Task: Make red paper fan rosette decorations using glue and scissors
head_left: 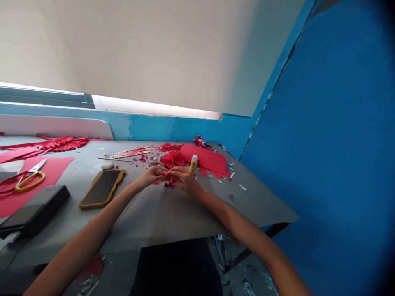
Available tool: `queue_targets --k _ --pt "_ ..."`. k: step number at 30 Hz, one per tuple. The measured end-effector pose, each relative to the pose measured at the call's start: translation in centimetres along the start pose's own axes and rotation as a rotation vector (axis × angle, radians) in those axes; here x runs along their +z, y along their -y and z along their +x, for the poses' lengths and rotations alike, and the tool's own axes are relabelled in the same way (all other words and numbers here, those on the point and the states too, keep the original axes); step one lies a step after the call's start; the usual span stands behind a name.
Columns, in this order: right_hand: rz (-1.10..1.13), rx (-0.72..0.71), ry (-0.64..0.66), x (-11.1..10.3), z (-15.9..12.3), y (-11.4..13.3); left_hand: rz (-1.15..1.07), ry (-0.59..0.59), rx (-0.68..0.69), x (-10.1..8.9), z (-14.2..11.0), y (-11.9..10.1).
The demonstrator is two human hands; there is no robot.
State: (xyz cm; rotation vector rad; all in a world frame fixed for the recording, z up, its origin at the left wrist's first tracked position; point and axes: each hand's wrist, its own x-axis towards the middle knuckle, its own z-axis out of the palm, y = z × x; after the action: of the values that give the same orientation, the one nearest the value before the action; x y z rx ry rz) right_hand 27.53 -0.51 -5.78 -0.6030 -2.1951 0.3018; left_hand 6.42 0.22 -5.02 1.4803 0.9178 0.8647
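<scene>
My left hand [152, 176] and my right hand [186, 179] meet over the middle of the table, their fingers closed on a small piece of red paper [166, 174]. Fingers cover most of that piece. Just behind them lies a pleated red paper fan [172, 159]. A yellow glue stick with a white cap [193, 163] stands upright beside my right hand. Partly hidden behind my left hand is a round, roll-like object [155, 163]. Small red scraps [169, 184] lie below my fingertips.
A phone in a yellow case [103, 187], a black box [35, 209] and scissors [31, 176] on red paper lie to the left. Thin sticks [132, 152] and a large red sheet [205, 158] lie farther back. A blue wall [324, 135] rises at right.
</scene>
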Motion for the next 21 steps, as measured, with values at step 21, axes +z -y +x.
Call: queue_targets --k 21 --pt "0.061 0.319 -0.053 0.1 0.3 0.7 -0.01 -0.012 -0.031 1.2 -0.6 -1.1"
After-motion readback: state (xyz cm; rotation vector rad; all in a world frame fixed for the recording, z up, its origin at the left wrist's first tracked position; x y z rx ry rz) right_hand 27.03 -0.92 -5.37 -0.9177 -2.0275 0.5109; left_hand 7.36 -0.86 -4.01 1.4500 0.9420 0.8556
